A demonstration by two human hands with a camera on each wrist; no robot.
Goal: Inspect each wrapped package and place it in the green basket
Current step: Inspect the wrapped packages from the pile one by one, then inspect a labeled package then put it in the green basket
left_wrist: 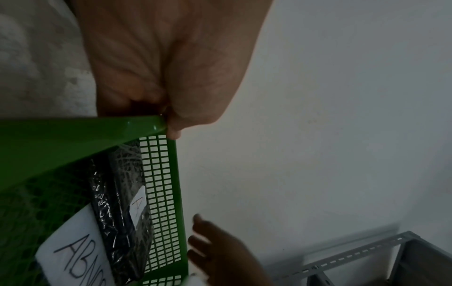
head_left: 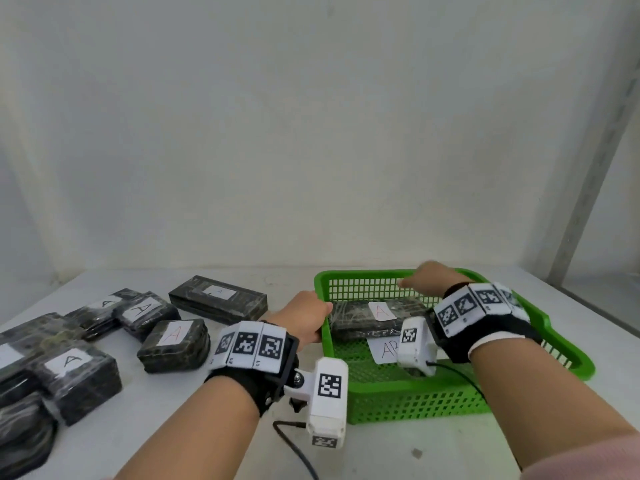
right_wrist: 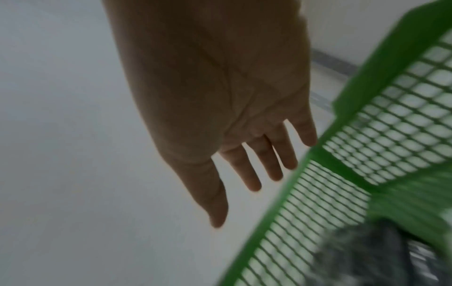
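Left hand point(head_left: 304, 318), nearest the black film-wrapped packages point(head_left: 173, 344) lying leftward on the tabletop point(head_left: 398, 452), has its grip pinching the green plastic mesh basket point(head_left: 398, 400) rim; right hand point(head_left: 427, 277) hovers slack-fingered, empty, over one basketed package point(head_left: 363, 318).

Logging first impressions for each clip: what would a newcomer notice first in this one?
The bright green basket at right stands out against the pale table, with one wrapped package labelled A lying along its far wall above a handwritten paper sheet. The left hand grips the basket's left rim while the right hand hovers open over the far rim. To the left, a pile of dark wrapped packages waits on the table.
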